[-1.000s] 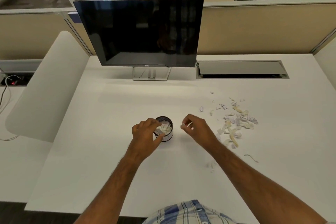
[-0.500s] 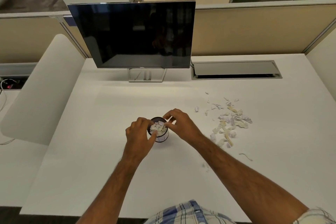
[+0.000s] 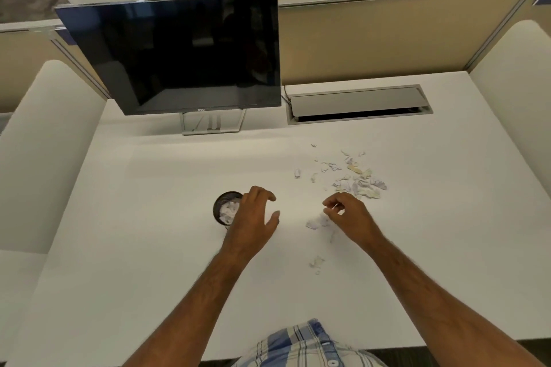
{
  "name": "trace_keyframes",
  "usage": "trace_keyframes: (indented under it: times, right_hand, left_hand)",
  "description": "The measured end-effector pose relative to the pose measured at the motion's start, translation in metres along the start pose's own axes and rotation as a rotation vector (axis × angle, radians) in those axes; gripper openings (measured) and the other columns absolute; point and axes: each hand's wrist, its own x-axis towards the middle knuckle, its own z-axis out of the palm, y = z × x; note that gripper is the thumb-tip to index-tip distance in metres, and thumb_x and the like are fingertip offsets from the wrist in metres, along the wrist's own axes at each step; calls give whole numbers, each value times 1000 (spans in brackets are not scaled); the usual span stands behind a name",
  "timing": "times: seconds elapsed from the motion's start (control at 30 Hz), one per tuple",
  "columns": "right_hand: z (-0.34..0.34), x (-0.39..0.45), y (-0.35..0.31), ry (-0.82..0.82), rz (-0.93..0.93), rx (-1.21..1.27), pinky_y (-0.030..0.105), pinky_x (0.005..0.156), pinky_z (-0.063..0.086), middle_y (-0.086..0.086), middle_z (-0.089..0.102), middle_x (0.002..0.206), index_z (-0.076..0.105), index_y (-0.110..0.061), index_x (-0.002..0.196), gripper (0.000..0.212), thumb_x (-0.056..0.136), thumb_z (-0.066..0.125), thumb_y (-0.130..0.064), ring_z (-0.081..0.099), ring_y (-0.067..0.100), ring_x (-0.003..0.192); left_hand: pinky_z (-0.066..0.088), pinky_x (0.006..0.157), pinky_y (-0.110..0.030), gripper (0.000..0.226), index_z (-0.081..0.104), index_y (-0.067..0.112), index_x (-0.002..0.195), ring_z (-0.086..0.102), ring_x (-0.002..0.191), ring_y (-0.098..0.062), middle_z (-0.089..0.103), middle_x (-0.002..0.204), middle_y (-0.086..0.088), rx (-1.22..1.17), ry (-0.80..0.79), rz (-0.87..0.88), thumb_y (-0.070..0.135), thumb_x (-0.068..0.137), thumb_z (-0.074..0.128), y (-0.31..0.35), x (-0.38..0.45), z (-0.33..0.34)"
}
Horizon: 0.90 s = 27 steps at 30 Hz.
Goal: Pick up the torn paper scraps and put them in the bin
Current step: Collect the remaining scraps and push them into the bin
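Both hands have left the bin [image 3: 222, 205]: left hand [image 3: 253, 217] spread empty, right hand [image 3: 348, 214] fingers pinching over scraps [image 3: 317, 222]; many remain.

the table [image 3: 149, 247] is plain white. on it the small bin [image 3: 220, 208] is black with a fine mesh pattern, and the paper in it shows white. the torn paper scraps [image 3: 356, 182] toward the table's right edge are a mix of white, pale lilac and cream-yellow. the monitor [image 3: 176, 53] at the table's far edge has a black screen and a silver stand [image 3: 212, 125]. the cable hatch [image 3: 357, 104] beside it is grey. the partition panels [image 3: 372, 39] behind the far edge are beige with grey trim. the side screens [image 3: 44, 143] are white. the shirt [image 3: 304, 345] at the near edge is a plaid of blue, white and grey.
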Motion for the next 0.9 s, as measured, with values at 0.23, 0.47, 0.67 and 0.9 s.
trace_keyframes:
  times: [0.23, 0.47, 0.67, 0.9]
  right_hand:
    - [-52, -27, 63, 70, 134, -50, 9, 68, 46, -2, 68, 96, 69, -19, 94, 12, 87, 75, -11, 65, 15, 81]
    - [-68, -52, 106, 57, 226, -61, 6, 71, 42, -5, 63, 100, 68, -21, 101, 27, 80, 84, -17, 58, 6, 84]
    - [-56, -58, 111, -62, 217, -113, 11, 71, 42, -2, 54, 109, 66, -23, 109, 39, 77, 83, -9, 57, 7, 84]
    - [-28, -35, 90, -105, 117, -101, 26, 82, 47, -4, 48, 112, 61, -26, 122, 50, 79, 76, -7, 58, 8, 92]
  left_hand:
    - [46, 100, -36, 86, 42, 29, 143, 39, 129, -18, 38, 143, 8, 53, -514, -81, 55, 72, 84, 23, 2, 60]
    - [41, 109, -35, 118, 25, 26, 156, 32, 135, -22, 24, 154, 1, 173, -568, -131, 57, 62, 90, 32, -18, 103]
    - [43, 105, -31, 112, 27, 24, 155, 37, 130, -23, 27, 150, 1, 211, -492, -111, 50, 66, 90, 30, -23, 123]
    - [44, 103, -34, 106, 31, 21, 153, 37, 127, -23, 31, 147, 2, 110, -438, -195, 41, 68, 91, 38, -8, 129]
